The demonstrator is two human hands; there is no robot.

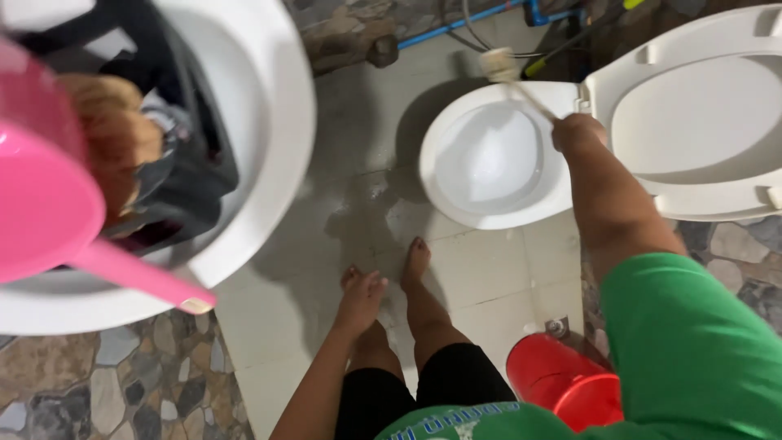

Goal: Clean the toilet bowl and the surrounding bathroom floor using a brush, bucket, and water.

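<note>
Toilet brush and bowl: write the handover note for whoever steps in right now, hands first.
Right hand: grip closed on the toilet brush handle, brush head over the far rim of the toilet bowl.
Left hand: empty, hanging open by the legs.
Lid and seat: raised, to the right of the bowl.
Red bucket: on the floor by the right leg.
Pink ladle: resting at the white basin, left.
Floor tiles before the bowl are wet. How much scrubbing is done or left cannot be judged.

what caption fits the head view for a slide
Right hand holds a toilet brush over the toilet bowl; left hand hangs free.
</note>
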